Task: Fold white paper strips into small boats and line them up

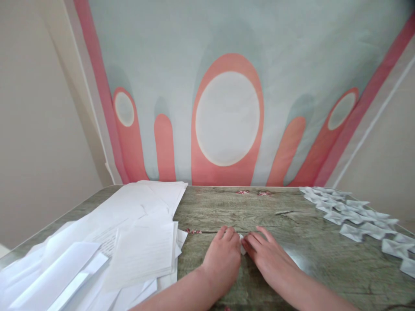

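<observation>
A small piece of white folded paper [242, 247] shows between my two hands, just above the wooden tabletop. My left hand [224, 255] is closed on its left side, the fingers curled and largely covering it. From the right, my right hand [266, 254] pinches the same paper, with one finger lifted slightly away. Most of the paper is hidden by the fingers, so its exact shape cannot be made out.
Loose white sheets [129, 207] spread over the left side of the table [207, 207], with a stack of smaller lined sheets [142, 250] on top. Several folded paper pieces [352, 232] lie in rows at the right. A printed backdrop [171, 56] stands behind.
</observation>
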The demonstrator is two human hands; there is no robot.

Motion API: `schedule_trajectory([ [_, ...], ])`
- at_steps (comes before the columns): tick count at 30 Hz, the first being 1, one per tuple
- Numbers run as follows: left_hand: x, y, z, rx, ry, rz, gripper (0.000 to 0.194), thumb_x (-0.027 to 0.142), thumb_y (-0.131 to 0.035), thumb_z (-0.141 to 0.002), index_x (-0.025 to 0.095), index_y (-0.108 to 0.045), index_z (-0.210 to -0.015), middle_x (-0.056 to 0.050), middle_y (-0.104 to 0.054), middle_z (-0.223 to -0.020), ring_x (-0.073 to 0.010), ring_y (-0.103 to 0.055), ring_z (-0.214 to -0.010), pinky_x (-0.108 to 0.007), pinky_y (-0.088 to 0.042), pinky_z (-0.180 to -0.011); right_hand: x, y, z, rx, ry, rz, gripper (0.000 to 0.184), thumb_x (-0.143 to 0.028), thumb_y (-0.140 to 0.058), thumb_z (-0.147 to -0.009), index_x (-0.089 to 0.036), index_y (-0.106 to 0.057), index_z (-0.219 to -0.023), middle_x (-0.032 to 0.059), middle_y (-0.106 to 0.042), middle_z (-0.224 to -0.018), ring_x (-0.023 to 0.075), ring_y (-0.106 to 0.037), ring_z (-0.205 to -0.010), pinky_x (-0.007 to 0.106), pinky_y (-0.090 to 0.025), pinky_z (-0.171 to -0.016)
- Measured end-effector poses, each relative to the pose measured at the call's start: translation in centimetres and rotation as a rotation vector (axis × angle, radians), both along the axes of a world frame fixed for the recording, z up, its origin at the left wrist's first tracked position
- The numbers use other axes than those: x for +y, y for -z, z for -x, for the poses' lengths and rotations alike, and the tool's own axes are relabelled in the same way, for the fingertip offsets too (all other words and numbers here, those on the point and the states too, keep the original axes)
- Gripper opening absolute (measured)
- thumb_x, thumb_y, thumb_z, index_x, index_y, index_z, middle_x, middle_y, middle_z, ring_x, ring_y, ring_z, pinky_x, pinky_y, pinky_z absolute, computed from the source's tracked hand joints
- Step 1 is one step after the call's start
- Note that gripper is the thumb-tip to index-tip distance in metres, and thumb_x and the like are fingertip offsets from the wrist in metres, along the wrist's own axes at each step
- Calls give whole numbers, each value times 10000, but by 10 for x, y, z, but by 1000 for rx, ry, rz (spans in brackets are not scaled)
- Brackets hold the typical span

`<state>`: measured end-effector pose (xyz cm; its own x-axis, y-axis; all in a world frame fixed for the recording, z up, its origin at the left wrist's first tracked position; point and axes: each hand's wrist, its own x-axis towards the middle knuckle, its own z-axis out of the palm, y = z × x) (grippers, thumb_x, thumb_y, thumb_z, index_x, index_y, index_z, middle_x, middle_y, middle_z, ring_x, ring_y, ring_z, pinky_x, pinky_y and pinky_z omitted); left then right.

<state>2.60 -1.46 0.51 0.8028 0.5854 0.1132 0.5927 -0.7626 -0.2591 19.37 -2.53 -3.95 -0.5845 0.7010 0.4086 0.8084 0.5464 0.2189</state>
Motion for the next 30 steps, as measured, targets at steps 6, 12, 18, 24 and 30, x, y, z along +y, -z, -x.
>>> schedule_trajectory([
  [6,-1,-9,5,-18,-71,72,342,290,-489,-823,122,-553,-1114,-134,-536,-1151,-274,-388,-1165,-434,-248,-997,-4,-16,-11,42,-63,22,186,-66,-499,-805,-183,-623,-878,22,-633,-871,167,-554,-807,481,-219,-1014],
  [12,-4,-8,6,12,-108,72,390,302,-519,-812,139,-527,-1166,-143,-522,-1186,-284,-362,-1200,-457,-242,-996,-7,-27,-17,23,-60,93,205,-74,-500,-805,-198,-646,-877,31,-641,-909,171,-562,-827,453,-253,-1004],
  [18,-6,-5,5,5,-110,5,341,280,-501,-831,149,-552,-1141,-145,-553,-1144,-287,-400,-1165,-458,-284,-961,-8,-33,-16,71,-3,191,235,-65,-484,-830,-213,-666,-830,20,-626,-849,171,-559,-865,467,-236,-1005],
  [24,-8,1,4,-8,-116,-12,396,294,-516,-829,149,-524,-1197,-132,-568,-1132,-281,-407,-1156,-441,-270,-976,-6,-33,-8,228,46,209,295,-20,-466,-811,-229,-648,-913,5,-626,-966,144,-535,-936,391,-255,-995],
  [30,-10,-4,4,1,-147,8,389,292,-503,-840,167,-511,-1209,-126,-564,-1112,-269,-416,-1134,-435,-277,-966,2,-15,-6,147,-15,102,225,-78,-499,-833,-210,-639,-949,22,-628,-960,156,-519,-957,351,-315,-934],
])
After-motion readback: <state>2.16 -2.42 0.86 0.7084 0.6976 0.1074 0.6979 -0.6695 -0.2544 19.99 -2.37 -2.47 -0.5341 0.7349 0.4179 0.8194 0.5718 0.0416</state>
